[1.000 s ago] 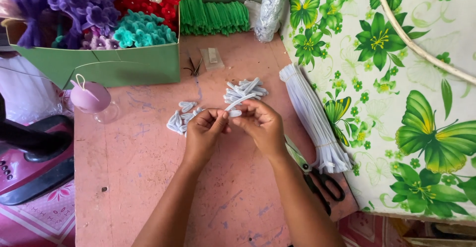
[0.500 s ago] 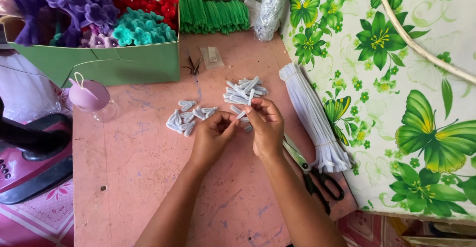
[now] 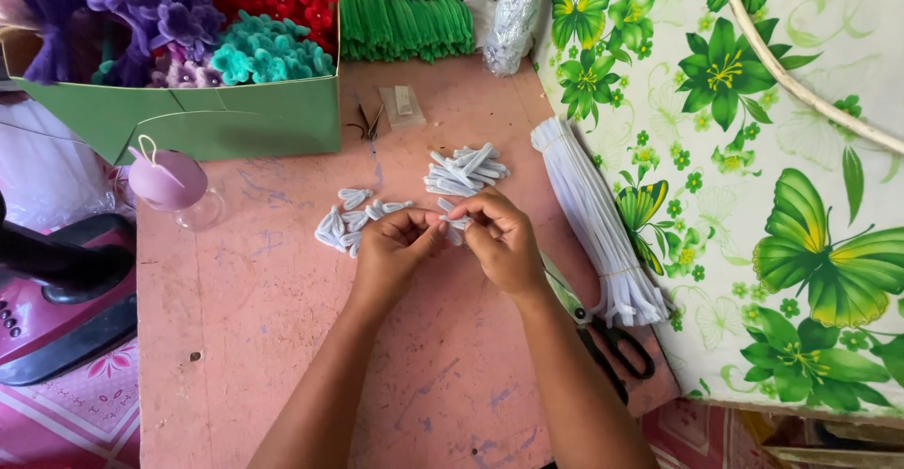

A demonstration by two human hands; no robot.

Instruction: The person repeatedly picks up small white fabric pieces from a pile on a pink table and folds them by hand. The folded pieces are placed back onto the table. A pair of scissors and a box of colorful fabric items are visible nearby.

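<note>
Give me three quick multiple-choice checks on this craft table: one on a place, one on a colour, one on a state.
1. The scissors lie:
A. in the green box
B. at the table's right edge, beside the right forearm
C. on the pink machine

2. The long bundle of pipe cleaners is:
A. white
B. red
C. black

3. The left hand and right hand are:
A. flat on the table
B. far apart
C. close together, pinching a small white piece

Answers: 1 B, handles show there; 2 A, pale strands; 3 C, fingertips meet.
</note>
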